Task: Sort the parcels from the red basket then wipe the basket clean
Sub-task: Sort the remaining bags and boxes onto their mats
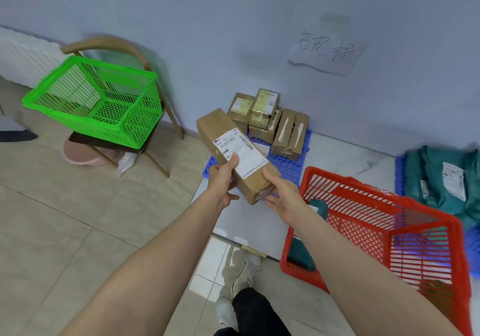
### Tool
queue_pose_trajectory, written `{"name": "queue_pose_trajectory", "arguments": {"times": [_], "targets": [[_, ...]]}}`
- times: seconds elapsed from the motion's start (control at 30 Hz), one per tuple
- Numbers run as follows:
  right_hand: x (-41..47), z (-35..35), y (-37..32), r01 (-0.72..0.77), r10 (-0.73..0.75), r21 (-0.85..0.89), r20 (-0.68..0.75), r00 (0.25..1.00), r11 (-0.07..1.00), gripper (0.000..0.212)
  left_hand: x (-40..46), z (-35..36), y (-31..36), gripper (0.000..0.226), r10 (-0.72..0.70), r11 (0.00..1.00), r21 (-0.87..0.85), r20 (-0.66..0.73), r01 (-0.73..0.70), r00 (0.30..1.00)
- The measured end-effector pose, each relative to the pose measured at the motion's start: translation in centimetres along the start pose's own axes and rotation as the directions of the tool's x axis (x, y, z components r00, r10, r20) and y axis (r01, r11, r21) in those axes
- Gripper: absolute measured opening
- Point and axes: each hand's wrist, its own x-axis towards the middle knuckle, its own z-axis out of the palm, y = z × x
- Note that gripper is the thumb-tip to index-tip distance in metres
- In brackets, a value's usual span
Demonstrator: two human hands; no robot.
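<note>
A long brown cardboard parcel [223,133] with a white shipping label is held in the air by both hands. My left hand [222,179] grips its left side, thumb on the label. My right hand [281,195] supports its near end from the right. The red basket [426,278] sits on the floor at the right, tilted, with a dark green bag parcel [301,252] inside at its left end. Several brown box parcels [265,117] are stacked on a blue mat [288,166] against the wall. Green bag parcels [441,179] lie on another blue mat at far right.
A green basket [85,125] rests on a wooden chair [109,44] at the left. A pink basin [80,156] stands under the chair. A handwritten paper sign [327,49] hangs on the wall. My shoes [244,276] are on the tiled floor.
</note>
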Motion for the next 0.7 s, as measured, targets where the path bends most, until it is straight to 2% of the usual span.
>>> {"name": "queue_pose_trajectory", "arguments": {"times": [0.1,0.2,0.33,0.47,0.63,0.7], "targets": [[2.9,-0.3,-1.6,-0.015,0.018,0.061,-0.044,0.999,0.998,0.034,2.8,-0.1,1.1,0.079,-0.025,0.999,0.044,-0.034,0.026,0.999],[5.9,-0.9,-3.1,-0.015,0.022,0.076,-0.083,0.996,0.997,0.044,5.2,-0.1,2.4,0.085,-0.014,0.997,0.075,-0.058,0.019,0.998],[9.8,-1.6,-4.9,-0.052,0.061,0.066,-0.146,0.987,0.996,0.045,9.4,0.0,4.2,0.075,0.015,0.995,0.099,-0.083,-0.007,0.996],[13.8,-2.1,-5.6,-0.087,0.092,0.039,-0.145,0.985,0.995,0.051,13.6,-0.7,5.3,0.105,0.069,0.986,0.159,-0.134,-0.047,0.989],[18.8,-2.4,-5.4,-0.124,0.124,0.010,-0.136,0.983,0.992,0.068,19.4,-2.1,5.6,0.122,0.116,0.958,0.281,-0.191,-0.059,0.975],[20.3,-2.4,-5.0,-0.129,0.131,0.026,-0.146,0.981,0.991,0.061,21.5,-2.4,5.1,0.124,0.115,0.945,0.323,-0.200,-0.045,0.973]]}}
